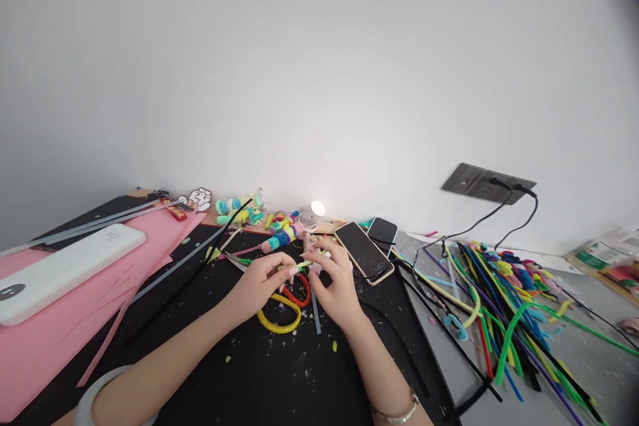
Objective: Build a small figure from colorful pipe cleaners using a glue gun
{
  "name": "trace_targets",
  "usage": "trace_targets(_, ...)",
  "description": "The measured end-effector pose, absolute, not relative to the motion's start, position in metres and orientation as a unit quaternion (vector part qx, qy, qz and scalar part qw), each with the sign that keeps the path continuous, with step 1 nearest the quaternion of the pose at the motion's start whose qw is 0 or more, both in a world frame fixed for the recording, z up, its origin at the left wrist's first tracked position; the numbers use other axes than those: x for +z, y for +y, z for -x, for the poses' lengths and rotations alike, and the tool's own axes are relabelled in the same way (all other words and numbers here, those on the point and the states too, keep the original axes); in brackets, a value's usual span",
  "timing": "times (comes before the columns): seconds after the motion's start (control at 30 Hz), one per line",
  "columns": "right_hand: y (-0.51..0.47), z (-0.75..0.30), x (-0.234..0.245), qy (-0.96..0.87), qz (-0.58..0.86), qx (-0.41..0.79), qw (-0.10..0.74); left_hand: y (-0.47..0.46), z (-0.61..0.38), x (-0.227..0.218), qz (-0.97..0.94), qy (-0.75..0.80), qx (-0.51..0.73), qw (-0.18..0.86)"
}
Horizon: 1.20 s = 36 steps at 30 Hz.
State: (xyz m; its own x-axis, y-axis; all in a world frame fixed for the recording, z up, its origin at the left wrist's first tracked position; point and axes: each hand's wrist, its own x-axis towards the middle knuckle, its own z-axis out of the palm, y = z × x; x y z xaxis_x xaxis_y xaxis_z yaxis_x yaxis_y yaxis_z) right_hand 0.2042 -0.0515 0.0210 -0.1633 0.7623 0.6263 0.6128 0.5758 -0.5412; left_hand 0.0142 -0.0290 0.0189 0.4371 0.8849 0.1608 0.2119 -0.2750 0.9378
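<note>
My left hand and my right hand meet over a black mat. Both pinch a small light-green and pink pipe-cleaner piece between their fingertips. Just below them lie a yellow loop and a red loop of pipe cleaner. A short grey strip lies beside the right hand. Scissors rest by the left hand's far side. What the fingers hide of the small piece I cannot make out.
Two phones lie beyond the right hand. A heap of coloured pipe cleaners covers the grey table at right. Pink paper with a white power bank lies left. Finished coiled figures line the wall. Cables run to a wall socket.
</note>
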Motion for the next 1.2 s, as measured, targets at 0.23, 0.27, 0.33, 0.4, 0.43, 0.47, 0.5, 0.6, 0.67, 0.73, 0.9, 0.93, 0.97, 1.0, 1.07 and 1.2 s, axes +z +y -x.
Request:
trace_targets(0.23,-0.048,-0.202,0.007,-0.796,0.463,0.076,0.382,-0.025,-0.015,0.009,-0.693,0.399,0.404,0.445)
trace_targets(0.27,-0.049,-0.201,0.006,-0.798,0.461,0.081,0.379,-0.025,-0.016,0.008,-0.694,0.407,0.406,0.435)
trace_targets(0.33,-0.051,-0.200,0.006,-0.798,0.456,0.091,0.384,-0.024,-0.017,0.007,-0.696,0.417,0.412,0.414)
trace_targets(0.4,-0.053,-0.198,0.007,-0.796,0.449,0.103,0.392,-0.024,-0.018,0.008,-0.698,0.422,0.418,0.399)
trace_targets(0.43,-0.054,-0.197,0.008,-0.796,0.446,0.110,0.395,-0.023,-0.019,0.008,-0.698,0.424,0.421,0.394)
trace_targets(0.47,-0.054,-0.196,0.009,-0.795,0.444,0.118,0.396,-0.023,-0.019,0.008,-0.697,0.426,0.423,0.393)
trace_targets(0.5,-0.055,-0.195,0.010,-0.794,0.443,0.126,0.396,-0.023,-0.020,0.008,-0.695,0.428,0.424,0.392)
trace_targets(0.6,-0.055,-0.195,0.012,-0.783,0.454,0.149,0.399,-0.022,-0.019,0.005,-0.689,0.430,0.421,0.404)
trace_targets(0.67,-0.054,-0.195,0.012,-0.766,0.465,0.167,0.410,-0.020,-0.018,0.003,-0.676,0.427,0.420,0.428)
trace_targets(0.73,-0.052,-0.197,0.012,-0.744,0.476,0.190,0.429,-0.018,-0.017,0.001,-0.655,0.419,0.423,0.464)
trace_targets(0.9,-0.047,-0.203,0.009,-0.690,0.497,0.238,0.468,-0.018,-0.015,0.003,-0.633,0.404,0.402,0.524)
trace_targets(0.93,-0.046,-0.205,0.008,-0.686,0.495,0.244,0.474,-0.018,-0.014,0.003,-0.635,0.406,0.396,0.525)
trace_targets(0.97,-0.046,-0.206,0.008,-0.685,0.490,0.250,0.477,-0.019,-0.014,0.004,-0.637,0.407,0.393,0.524)
trace_targets(1.0,-0.045,-0.206,0.008,-0.688,0.484,0.254,0.477,-0.019,-0.013,0.004,-0.639,0.406,0.393,0.523)
trace_targets(1.07,-0.045,-0.207,0.010,-0.699,0.474,0.256,0.470,-0.018,-0.013,0.005,-0.638,0.401,0.397,0.524)
trace_targets(1.2,-0.046,-0.207,0.013,-0.725,0.466,0.239,0.448,-0.017,-0.011,0.007,-0.639,0.396,0.391,0.531)
